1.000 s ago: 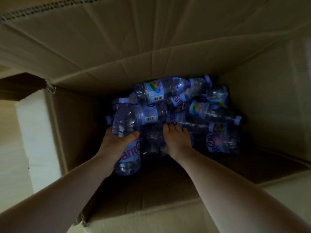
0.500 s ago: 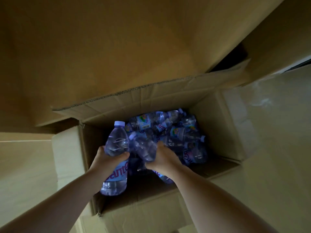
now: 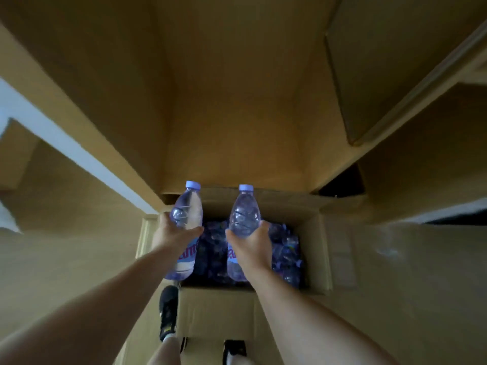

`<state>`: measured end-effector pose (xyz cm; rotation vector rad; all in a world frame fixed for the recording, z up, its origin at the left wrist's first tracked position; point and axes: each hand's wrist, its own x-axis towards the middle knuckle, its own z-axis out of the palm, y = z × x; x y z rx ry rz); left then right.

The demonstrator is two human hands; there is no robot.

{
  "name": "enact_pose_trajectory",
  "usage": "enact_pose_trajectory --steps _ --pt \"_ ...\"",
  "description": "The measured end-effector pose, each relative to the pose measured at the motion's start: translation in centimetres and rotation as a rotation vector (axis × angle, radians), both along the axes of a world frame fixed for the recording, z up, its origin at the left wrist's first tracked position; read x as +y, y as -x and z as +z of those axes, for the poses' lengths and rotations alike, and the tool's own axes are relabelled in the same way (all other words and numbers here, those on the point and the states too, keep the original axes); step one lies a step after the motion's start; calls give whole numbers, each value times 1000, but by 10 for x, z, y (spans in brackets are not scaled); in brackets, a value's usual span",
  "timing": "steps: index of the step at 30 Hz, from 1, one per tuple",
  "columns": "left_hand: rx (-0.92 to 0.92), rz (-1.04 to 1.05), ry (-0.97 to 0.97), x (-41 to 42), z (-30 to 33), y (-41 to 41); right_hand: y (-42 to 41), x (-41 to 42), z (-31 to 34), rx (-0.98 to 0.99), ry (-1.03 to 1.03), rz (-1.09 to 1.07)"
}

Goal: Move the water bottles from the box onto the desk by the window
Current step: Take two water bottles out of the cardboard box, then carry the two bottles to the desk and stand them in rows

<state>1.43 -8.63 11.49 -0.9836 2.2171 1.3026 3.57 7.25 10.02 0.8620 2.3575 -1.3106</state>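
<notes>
Both bottles now lifted above the box (image 3: 320,248) — left hand (image 3: 172,234) grips one bottle (image 3: 185,227), right hand (image 3: 253,245) another (image 3: 243,219).

A: So where were the bottles? 
B: Left bottle (image 3: 184,227) and right bottle (image 3: 243,227), both clear with lilac caps, sat upright mid-frame above the open cardboard box (image 3: 320,246); the rest (image 3: 287,256) lay jumbled inside it.

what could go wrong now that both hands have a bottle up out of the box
1. The left hand and right hand each grip a clear plastic water bottle with a lilac cap one-handed around the middle; either could slip.
2. The brown cardboard box sits right by the black shoes, a likely trip hazard when turning away.
</notes>
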Motion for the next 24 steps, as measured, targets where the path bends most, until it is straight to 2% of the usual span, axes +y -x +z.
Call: enact_pose_trajectory --steps 7,13,18,24 --pt "165 178 47 -74 130 -43 11 -55 126 158 -13 163" --pt "311 396 68 -172 223 -105 -1 -159 221 285 86 370" --pt "399 576 86 -262 271 -172 -41 -270 270 361 122 560" --pt "413 765 141 -380 300 -263 -110 -413 299 349 223 741"
